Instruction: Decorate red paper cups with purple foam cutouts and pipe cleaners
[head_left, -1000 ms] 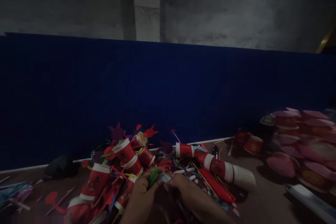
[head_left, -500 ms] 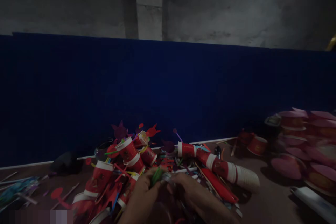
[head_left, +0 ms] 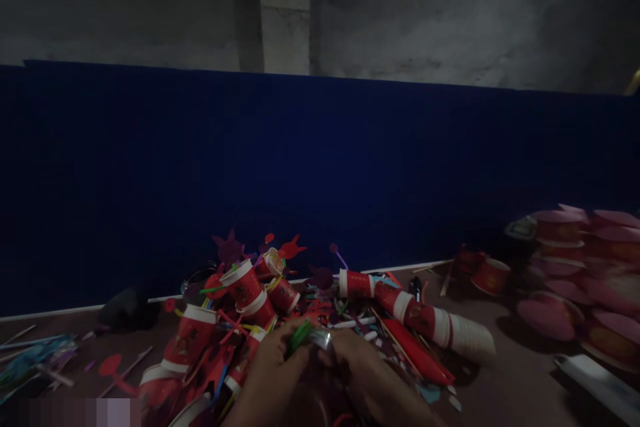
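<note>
My left hand point(head_left: 273, 373) and my right hand point(head_left: 367, 377) meet at the bottom middle, fingers curled together around a small bundle with a green strip point(head_left: 299, 335) and a shiny bit sticking out. Just beyond my fingers lies a heap of red paper cups point(head_left: 240, 290) with white rims, mixed with coloured sticks and paper cut-outs. A row of nested red cups point(head_left: 425, 323) lies on its side to the right of my hands.
A dark blue panel point(head_left: 320, 167) stands along the back of the brown table point(head_left: 505, 373), with a grey concrete wall above. Stacks of red cups with pink lids point(head_left: 580, 260) fill the far right. A white tube point(head_left: 595, 383) lies at the lower right. Loose sticks point(head_left: 35, 357) lie at left.
My hands stay pressed together around the green bundle, shifting only slightly. The view has drifted a little.
</note>
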A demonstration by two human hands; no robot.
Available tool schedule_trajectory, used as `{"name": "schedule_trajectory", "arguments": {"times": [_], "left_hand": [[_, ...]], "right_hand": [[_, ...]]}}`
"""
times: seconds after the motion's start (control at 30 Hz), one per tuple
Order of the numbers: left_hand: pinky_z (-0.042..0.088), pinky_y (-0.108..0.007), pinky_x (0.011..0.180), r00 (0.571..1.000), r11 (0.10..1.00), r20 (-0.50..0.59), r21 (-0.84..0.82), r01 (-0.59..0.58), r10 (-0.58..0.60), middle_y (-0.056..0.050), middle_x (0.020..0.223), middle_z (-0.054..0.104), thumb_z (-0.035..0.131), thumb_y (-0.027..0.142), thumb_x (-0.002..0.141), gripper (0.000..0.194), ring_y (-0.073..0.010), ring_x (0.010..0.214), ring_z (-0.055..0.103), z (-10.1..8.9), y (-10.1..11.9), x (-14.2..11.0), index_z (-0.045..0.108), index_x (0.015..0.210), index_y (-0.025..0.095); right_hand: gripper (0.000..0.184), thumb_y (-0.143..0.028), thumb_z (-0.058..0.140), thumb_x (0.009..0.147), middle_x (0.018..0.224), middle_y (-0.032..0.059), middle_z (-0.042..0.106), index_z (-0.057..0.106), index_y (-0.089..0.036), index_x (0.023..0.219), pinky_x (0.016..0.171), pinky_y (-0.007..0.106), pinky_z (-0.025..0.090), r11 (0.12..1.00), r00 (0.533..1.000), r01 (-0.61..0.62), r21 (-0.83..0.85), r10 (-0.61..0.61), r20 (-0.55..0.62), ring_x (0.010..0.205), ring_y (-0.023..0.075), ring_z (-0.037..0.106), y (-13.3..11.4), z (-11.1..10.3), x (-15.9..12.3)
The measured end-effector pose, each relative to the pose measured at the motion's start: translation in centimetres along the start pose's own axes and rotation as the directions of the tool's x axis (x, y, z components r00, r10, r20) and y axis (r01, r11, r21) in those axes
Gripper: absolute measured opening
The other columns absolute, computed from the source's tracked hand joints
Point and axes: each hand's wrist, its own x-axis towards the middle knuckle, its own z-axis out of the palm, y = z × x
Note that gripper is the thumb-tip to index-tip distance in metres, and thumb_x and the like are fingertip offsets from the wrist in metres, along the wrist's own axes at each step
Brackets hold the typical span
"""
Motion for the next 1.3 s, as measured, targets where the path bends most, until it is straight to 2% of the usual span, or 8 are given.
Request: {"name": "schedule_trajectory", "arguments": {"times": [0.13, 0.23, 0.37, 0.5, 0.6, 0.97, 1.2, 1.3], "left_hand": [[0.045, -0.027, 0.070, 0.997, 0.998, -0.052, -0.046, 0.052, -0.055, -0.003, 0.079, 0.069, 0.061, 0.023, 0.065, 0.026, -0.0179, 0.074, 0.060, -0.4, 0.1, 0.1, 0.064, 0.089, 0.016], [0.044, -0.025, 0.066, 0.992, 0.994, -0.099, -0.083, 0.069, -0.077, -0.002, 0.077, 0.066, 0.062, 0.029, 0.067, 0.035, -0.0162, 0.071, 0.058, -0.6, 0.0, 0.0, 0.061, 0.100, 0.016], [0.041, -0.022, 0.057, 0.981, 0.997, -0.193, -0.078, 0.023, -0.037, 0.003, 0.067, 0.057, 0.063, 0.032, 0.068, 0.049, -0.0121, 0.059, 0.052, -0.6, -0.1, -0.2, 0.052, 0.113, 0.017], [0.036, -0.020, 0.051, 0.975, 0.983, -0.221, 0.185, 0.012, 0.029, 0.006, 0.056, 0.049, 0.064, 0.039, 0.068, 0.030, -0.0100, 0.052, 0.045, -0.4, 0.3, -0.5, 0.059, 0.089, 0.017], [0.037, -0.022, 0.054, 0.981, 0.948, -0.190, 0.318, 0.025, 0.038, 0.004, 0.060, 0.056, 0.062, 0.039, 0.070, 0.023, -0.0132, 0.057, 0.050, -0.3, 0.7, -0.5, 0.060, 0.080, 0.018], [0.041, -0.026, 0.066, 0.987, 0.941, -0.149, 0.337, -0.011, 0.065, -0.002, 0.075, 0.064, 0.049, 0.041, 0.082, 0.026, -0.0192, 0.074, 0.057, -0.6, 0.3, -0.4, 0.058, 0.081, 0.017], [0.044, -0.031, 0.076, 0.987, 0.997, -0.157, 0.079, 0.001, 0.012, -0.006, 0.084, 0.066, 0.054, 0.041, 0.078, 0.030, -0.0225, 0.086, 0.058, -0.5, -0.8, 0.3, 0.057, 0.091, 0.014], [0.044, -0.032, 0.079, 0.986, 0.999, -0.161, 0.001, 0.033, -0.032, -0.006, 0.086, 0.067, 0.058, 0.042, 0.074, 0.034, -0.0235, 0.088, 0.059, -0.5, -0.8, 0.3, 0.057, 0.092, 0.014]], "right_hand": [[0.019, -0.018, 0.043, 0.052, 0.057, -0.0009, 0.052, 0.058, -0.015, 0.062, 0.054, 0.021, 0.035, 0.963, 0.978, -0.051, 0.265, -0.006, 0.209, 0.054, 0.0110, 0.046, -0.7, -0.7, -0.1], [0.032, -0.014, 0.045, 0.056, 0.068, 0.0004, 0.062, 0.065, -0.015, 0.082, 0.068, 0.025, 0.040, 0.986, 0.968, -0.021, 0.165, -0.022, 0.249, 0.066, 0.0144, 0.055, -1.4, -1.3, -0.4], [0.032, -0.016, 0.049, 0.069, 0.088, 0.0014, 0.066, 0.063, -0.020, 0.098, 0.077, 0.030, 0.042, 0.970, 0.987, 0.103, -0.219, -0.073, 0.141, 0.084, 0.0191, 0.058, -1.5, -1.5, -0.5], [0.028, -0.014, 0.046, 0.075, 0.097, 0.0031, 0.063, 0.064, -0.020, 0.096, 0.083, 0.030, 0.040, 0.822, 0.964, 0.254, -0.510, -0.256, 0.067, 0.096, 0.0199, 0.055, -1.1, -1.4, -0.5], [0.021, -0.016, 0.045, 0.078, 0.091, 0.0040, 0.061, 0.062, -0.018, 0.089, 0.077, 0.029, 0.042, 0.737, 0.967, 0.235, -0.634, -0.241, 0.078, 0.087, 0.0186, 0.056, -1.0, -1.2, -0.7], [0.018, -0.020, 0.044, 0.083, 0.094, 0.0035, 0.058, 0.061, -0.021, 0.089, 0.084, 0.030, 0.041, 0.714, 0.964, 0.254, -0.653, -0.245, 0.107, 0.090, 0.0183, 0.054, -1.0, -1.3, -0.8], [0.023, -0.021, 0.052, 0.078, 0.114, 0.0084, 0.050, 0.056, -0.021, 0.101, 0.095, 0.034, 0.036, 0.647, 0.869, 0.316, -0.694, -0.490, -0.062, 0.109, 0.0220, 0.046, -0.8, -0.4, -0.9], [0.032, -0.023, 0.050, 0.081, 0.112, 0.0082, 0.054, 0.051, -0.022, 0.112, 0.092, 0.034, 0.039, 0.684, 0.894, 0.323, -0.654, -0.447, -0.025, 0.105, 0.0213, 0.050, -0.4, -0.2, -0.8]]}}
